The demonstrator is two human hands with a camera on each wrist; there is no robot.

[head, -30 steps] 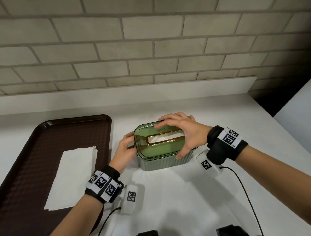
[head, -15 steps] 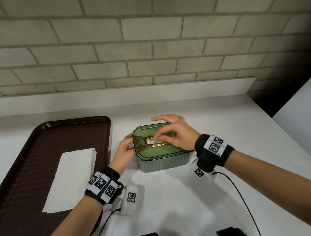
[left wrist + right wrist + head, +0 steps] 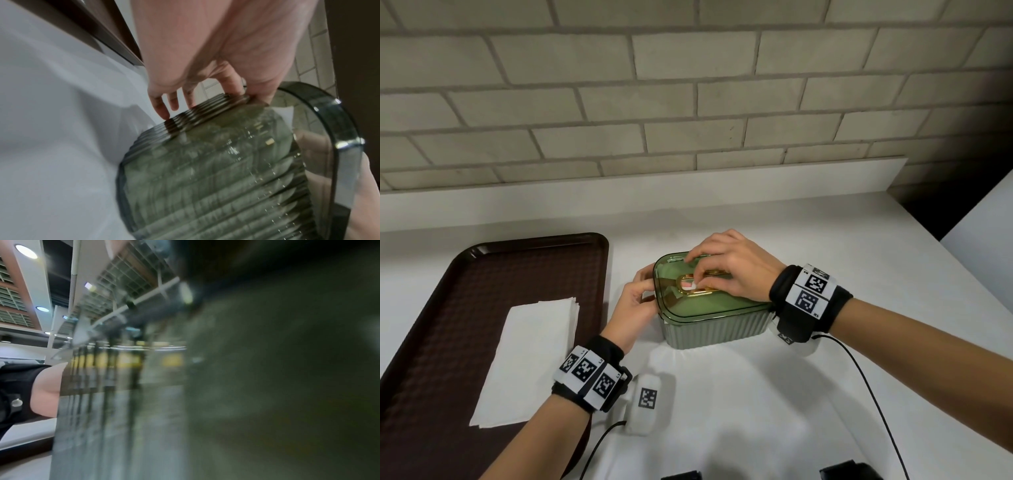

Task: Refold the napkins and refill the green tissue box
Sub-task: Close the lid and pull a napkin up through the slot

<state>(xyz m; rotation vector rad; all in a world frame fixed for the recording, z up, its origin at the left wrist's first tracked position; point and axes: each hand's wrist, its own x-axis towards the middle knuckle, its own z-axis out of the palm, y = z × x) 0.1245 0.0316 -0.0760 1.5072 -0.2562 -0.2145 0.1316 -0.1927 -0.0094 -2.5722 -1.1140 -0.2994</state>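
The green tissue box [image 3: 717, 325] stands on the white counter with its clear green lid [image 3: 709, 305] on. My left hand [image 3: 638, 298] grips the box's left end; in the left wrist view its fingers [image 3: 230, 82] curl round the ribbed wall [image 3: 216, 178]. My right hand [image 3: 726, 270] lies over the lid, its fingertips curled down into the gold-rimmed slot [image 3: 697, 291], pinching a bit of white napkin [image 3: 690, 285] there. A stack of folded white napkins [image 3: 530, 356] lies on the brown tray [image 3: 448, 308]. The right wrist view is blurred against the box wall [image 3: 123, 418].
The tray sits left of the box, near my left forearm. A brick wall with a white ledge [image 3: 640, 202] runs along the back. The counter ends at the right [image 3: 914, 219]. Wrist cables [image 3: 859, 370] trail toward the front edge.
My right hand slid from spanning the lid to the slot, fingers curling down into it, and its wrist dropped beside the box's right end. The left hand has stayed on the box.
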